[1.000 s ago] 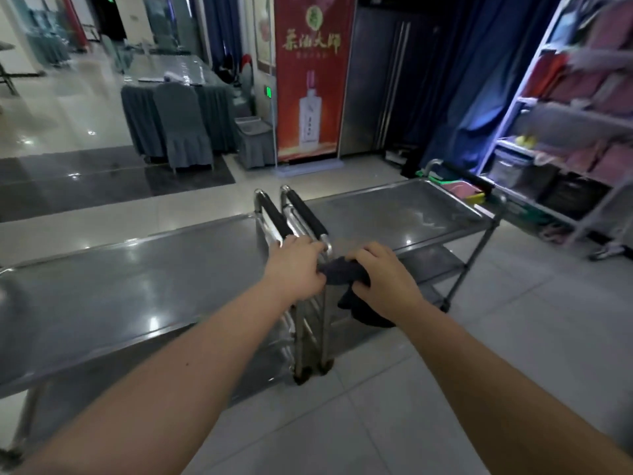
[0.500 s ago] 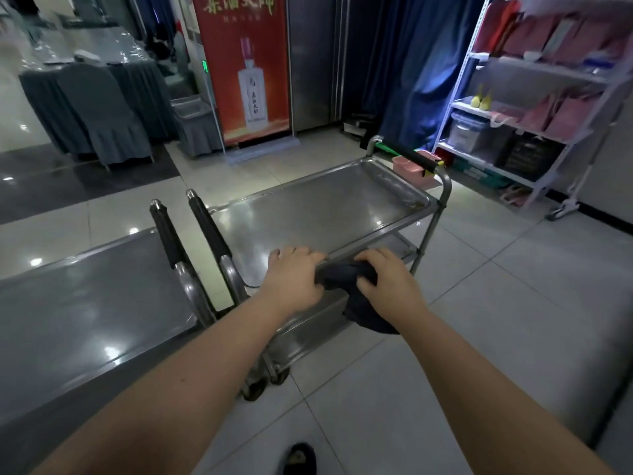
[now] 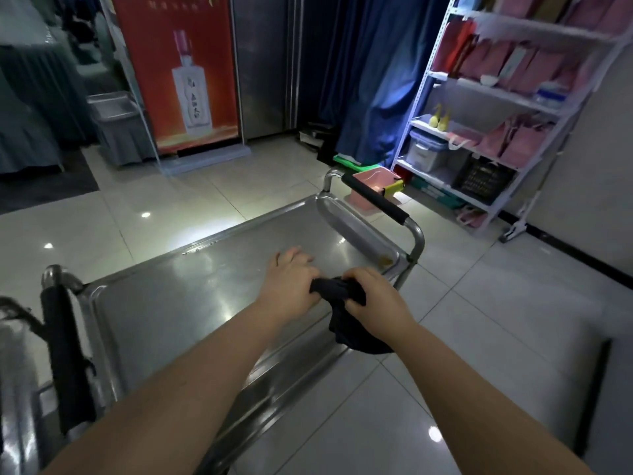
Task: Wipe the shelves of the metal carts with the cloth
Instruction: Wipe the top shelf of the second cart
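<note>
1 cloth (image 3: 352, 337) clutched in right grip (image 3: 375, 298); left grip (image 3: 287, 286) flat, fingers relaxed, on cart shelf (image 3: 171, 320); 2nd cart (image 3: 15, 389) left.

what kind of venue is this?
Probably a banquet hall or restaurant service area: a stainless steel service cart, a red standing banner showing a white liquor bottle, and grey cloth-skirted furniture at the left.

Two bare forearms (image 3: 191, 382), bare left hand (image 3: 287, 286), bare right hand (image 3: 375, 299)
</note>
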Available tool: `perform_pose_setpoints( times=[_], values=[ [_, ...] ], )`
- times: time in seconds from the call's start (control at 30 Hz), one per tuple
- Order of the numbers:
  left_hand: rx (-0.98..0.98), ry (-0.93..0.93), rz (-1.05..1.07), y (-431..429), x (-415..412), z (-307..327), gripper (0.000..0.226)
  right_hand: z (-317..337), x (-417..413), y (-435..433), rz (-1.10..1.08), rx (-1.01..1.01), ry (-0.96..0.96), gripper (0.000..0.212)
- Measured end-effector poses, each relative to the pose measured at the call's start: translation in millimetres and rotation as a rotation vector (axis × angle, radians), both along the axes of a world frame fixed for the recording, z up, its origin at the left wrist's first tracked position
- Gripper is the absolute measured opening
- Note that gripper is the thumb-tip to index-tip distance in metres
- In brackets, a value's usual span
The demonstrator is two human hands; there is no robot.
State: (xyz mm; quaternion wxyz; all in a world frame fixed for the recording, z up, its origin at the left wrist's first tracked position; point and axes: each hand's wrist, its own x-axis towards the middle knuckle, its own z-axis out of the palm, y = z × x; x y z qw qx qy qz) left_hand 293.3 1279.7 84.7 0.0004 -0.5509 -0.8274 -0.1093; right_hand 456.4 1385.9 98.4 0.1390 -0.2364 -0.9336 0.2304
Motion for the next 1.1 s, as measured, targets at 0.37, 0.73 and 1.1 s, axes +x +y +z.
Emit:
perform_pose_setpoints(
  times=[0.37,0.73,1.1],
  values=[
    [-0.099,-0.150,0.158,152.2,-68.3,-56.7,0.068,-57.6,-76.1,183.3,0.087,-0.123,-0.018,0.030],
    [-0.223,-0.321,0.556,263.3,-64.5,-145.3,0.057,-99.7,-112.0,359.4,0.041,0.122,0.047,0.034],
    [-0.300,-0.278,0.586,265.5,-53.5,-195.3,0.062,-214.8,-83.3,372.5,0.132,0.211,-0.527,0.062]
  ],
)
